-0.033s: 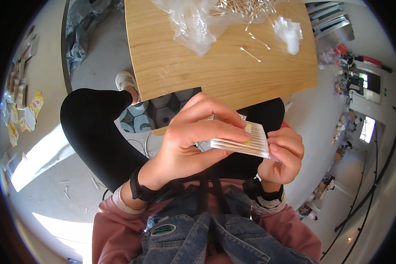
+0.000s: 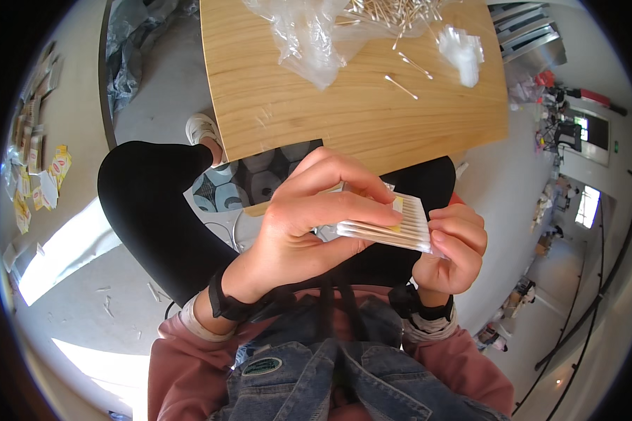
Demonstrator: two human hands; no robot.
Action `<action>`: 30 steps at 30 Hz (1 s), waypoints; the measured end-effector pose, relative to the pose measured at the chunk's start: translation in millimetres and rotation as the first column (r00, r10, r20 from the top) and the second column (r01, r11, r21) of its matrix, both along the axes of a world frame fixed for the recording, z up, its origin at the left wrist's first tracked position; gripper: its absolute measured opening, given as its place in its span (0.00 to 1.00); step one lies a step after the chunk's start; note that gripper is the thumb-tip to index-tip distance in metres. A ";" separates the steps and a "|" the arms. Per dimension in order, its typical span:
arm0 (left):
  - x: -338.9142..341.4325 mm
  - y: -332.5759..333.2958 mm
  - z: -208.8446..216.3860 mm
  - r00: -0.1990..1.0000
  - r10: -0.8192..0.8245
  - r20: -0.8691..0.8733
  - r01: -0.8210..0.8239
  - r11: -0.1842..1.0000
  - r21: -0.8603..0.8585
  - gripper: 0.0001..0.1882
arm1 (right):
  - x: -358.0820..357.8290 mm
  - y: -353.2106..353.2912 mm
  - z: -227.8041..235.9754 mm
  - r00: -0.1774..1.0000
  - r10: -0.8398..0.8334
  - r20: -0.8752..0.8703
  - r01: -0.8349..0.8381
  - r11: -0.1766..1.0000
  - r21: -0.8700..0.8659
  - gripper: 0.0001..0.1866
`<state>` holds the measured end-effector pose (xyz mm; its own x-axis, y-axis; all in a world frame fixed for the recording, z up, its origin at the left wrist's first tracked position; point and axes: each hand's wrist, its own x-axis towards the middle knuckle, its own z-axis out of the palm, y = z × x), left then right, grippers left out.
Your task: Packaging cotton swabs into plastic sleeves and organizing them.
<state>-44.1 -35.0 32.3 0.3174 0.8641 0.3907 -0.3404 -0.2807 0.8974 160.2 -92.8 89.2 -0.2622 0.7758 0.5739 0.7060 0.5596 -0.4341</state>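
A flat clear pack of cotton swabs (image 2: 393, 224) is held above my lap, tilted, its white tips and pale sticks lined up in a row. My left hand (image 2: 316, 207) grips it from the left, fingers over the top and thumb underneath. A bit of yellow label shows by the fingertips. At the pack's right end, the fingers of my right hand (image 2: 453, 245) are closed, pinching its edge. The palm side of the right hand is hidden.
A wooden table (image 2: 295, 119) stands in front, bearing a heap of loose cotton swabs (image 2: 393, 14), a crumpled clear plastic bag (image 2: 302, 42) and a small bundle of clear wrapping (image 2: 462, 56). At far left, packs (image 2: 34, 140) and yellow wrappers (image 2: 57, 165) lie on another surface.
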 end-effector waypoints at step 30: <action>1.2 0.2 3.2 0.947 0.288 -0.143 -0.251 0.940 0.231 0.22 | -4.0 0.8 5.1 0.998 -0.019 0.054 0.015 0.997 0.069 0.16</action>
